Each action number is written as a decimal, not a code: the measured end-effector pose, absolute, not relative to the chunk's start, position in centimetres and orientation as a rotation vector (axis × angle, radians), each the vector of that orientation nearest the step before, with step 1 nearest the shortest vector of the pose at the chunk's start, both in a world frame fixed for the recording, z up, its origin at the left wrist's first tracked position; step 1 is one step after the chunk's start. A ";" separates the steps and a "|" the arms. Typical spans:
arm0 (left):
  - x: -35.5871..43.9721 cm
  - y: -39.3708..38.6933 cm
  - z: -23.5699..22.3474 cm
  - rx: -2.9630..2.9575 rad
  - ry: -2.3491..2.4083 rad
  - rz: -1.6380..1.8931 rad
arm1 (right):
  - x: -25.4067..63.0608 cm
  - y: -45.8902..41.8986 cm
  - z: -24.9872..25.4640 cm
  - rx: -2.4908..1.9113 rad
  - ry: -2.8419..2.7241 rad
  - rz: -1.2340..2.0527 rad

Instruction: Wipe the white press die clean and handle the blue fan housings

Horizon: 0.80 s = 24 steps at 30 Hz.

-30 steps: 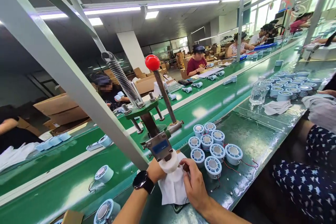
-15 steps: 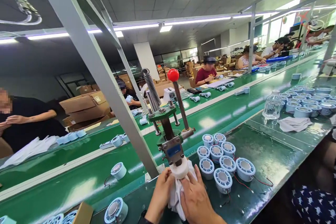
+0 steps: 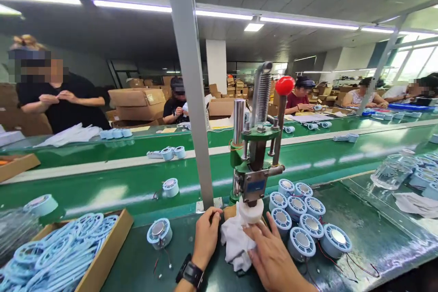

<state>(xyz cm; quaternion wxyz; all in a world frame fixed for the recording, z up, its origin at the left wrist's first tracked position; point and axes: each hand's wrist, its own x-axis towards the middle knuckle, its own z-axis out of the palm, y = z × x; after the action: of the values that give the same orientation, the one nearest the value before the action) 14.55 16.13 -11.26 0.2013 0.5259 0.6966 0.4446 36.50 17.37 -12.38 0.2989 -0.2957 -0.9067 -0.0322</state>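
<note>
Over at the left end, I saw a cardboard box heaped with light-blue plastic rings. Next along on the green table stood a single light-blue round housing, silver disc upward, its thin wires trailing in front. The left hand, a black watch at its wrist, rested just beside the press with its fingers loosely curled; from where I stood I couldn't tell whether they pinched anything. A crumpled white cloth lay between the two hands, directly before the hand-lever press and partly beneath its white round head. The right hand lay on that cloth, open, its fingers spread and reaching close under the head. Just beyond it clustered nine more housings, red and black wires straggling out. Farther right stood a clear plastic bottle, near another white cloth.
</note>
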 end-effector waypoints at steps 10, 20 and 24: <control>15.5 15.7 -11.3 1.470 1.830 1.271 | 37.1 16.3 -12.2 -0.791 -2.418 -0.310; 15.5 14.9 -11.5 1.497 1.788 1.298 | 36.4 16.0 -12.2 -0.814 -2.419 -0.496; 15.5 14.7 -11.5 1.504 1.783 1.299 | 36.5 15.7 -12.4 -0.858 -2.328 -0.490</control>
<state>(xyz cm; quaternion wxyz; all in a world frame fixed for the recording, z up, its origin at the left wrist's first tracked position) 15.45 14.72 -11.49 0.2334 0.5477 0.6494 0.4731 36.54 15.72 -12.41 0.3015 -0.3235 -0.8777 -0.1849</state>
